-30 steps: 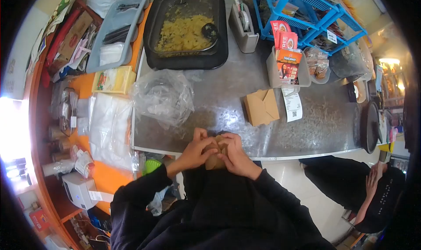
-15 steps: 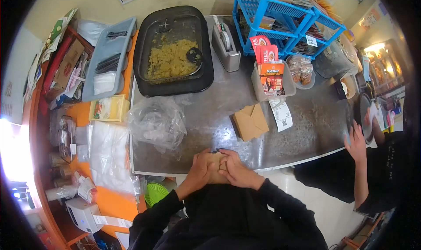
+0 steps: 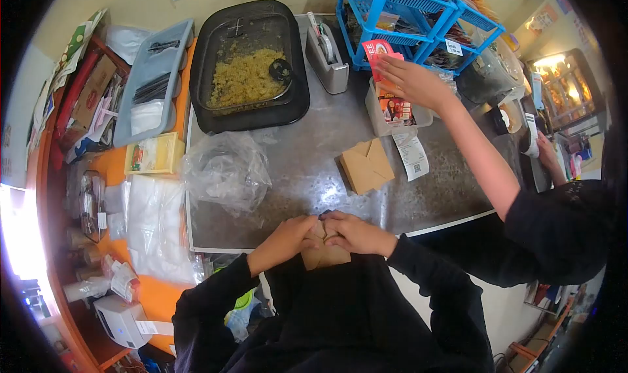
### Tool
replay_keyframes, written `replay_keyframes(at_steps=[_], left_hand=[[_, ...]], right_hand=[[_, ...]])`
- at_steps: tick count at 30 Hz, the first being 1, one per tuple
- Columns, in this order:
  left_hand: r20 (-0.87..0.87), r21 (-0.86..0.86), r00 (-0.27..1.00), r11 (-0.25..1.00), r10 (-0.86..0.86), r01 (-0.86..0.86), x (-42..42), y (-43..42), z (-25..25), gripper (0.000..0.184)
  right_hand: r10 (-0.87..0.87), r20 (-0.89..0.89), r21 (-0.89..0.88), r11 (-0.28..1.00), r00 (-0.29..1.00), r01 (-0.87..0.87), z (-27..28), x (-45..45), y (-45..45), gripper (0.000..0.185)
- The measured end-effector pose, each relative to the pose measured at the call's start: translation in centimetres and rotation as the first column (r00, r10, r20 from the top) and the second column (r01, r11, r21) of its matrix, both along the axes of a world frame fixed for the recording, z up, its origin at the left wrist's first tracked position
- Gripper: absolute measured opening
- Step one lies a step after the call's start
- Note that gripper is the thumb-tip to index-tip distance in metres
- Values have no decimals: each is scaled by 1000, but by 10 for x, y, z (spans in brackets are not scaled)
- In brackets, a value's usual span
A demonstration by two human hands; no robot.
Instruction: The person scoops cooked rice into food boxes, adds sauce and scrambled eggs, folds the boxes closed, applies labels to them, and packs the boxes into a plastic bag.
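At the near edge of the metal counter, my left hand (image 3: 293, 234) and my right hand (image 3: 356, 233) are closed on a brown cardboard takeaway box (image 3: 327, 258). My thumbs and fingers press its top flaps from both sides, and its lower part rests close against my black clothing. Something small and dark shows between my fingertips; I cannot make it out. A second brown takeaway box (image 3: 367, 167), its flaps folded shut, stands ahead on the counter. Beside that box lies a printed receipt (image 3: 411, 155), partly tucked by a plastic tub (image 3: 379, 121) of red flyers.
A co-worker's hand (image 3: 415, 82) reaches over the flyers from the right. Behind are a black tray (image 3: 203, 114) of yellow food, a tape dispenser (image 3: 335, 78) and blue racks (image 3: 386, 36). Clear plastic bags (image 3: 226, 170) lie left, near a cutlery tray (image 3: 121, 118).
The co-worker's arm has swung from the right side across the counter to the flyers. My hands still grip the box, with more of it showing below them. The view has shifted slightly.
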State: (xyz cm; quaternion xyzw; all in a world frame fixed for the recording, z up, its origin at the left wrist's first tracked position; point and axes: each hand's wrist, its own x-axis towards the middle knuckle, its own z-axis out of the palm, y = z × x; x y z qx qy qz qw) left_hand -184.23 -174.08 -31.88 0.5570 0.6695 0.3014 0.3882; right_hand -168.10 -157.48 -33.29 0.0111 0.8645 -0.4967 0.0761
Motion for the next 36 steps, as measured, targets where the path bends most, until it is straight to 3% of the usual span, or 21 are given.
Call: replay_keyframes(at_steps=[3,6,10,12,22,24,27,30,36], left_hand=[[35,-65,999,997,-38,40,-4,4,-7,20],[15,40,998,997,-63,62,-5,-1,-16,15],[-135,19,991,1000,-17,20,0,0,-22,10],[-186,17,983,1000,0,3,2,2,-21,9],[-124,-126,986,984,111,-127,8,3,-21,4],[-184,-71,975,988,121,-136,11,1,-25,5],[-154,-192,980,969,127,-156,12,1,-15,7],[-152,-110,980,983,129,-146,8,0,-23,8],[74,21,997,1000,-15,13,-12,-1,-23,14]], right_hand=[[-50,40,-13,999,998,51,7,-3,-8,24],[-95,84,-60,993,992,101,16,-5,-13,21],[-152,121,-91,982,981,163,18,-9,-18,20],[-189,80,-87,977,979,196,6,-7,-24,20],[-273,-63,-119,957,960,265,-6,-5,-34,20],[-266,-70,-163,954,961,252,-8,-7,-31,21],[-242,-18,-185,954,970,234,-5,-8,-29,24],[-192,-12,-180,966,981,186,-1,-7,-25,23],[-16,14,17,1000,1000,16,13,-5,-2,19]])
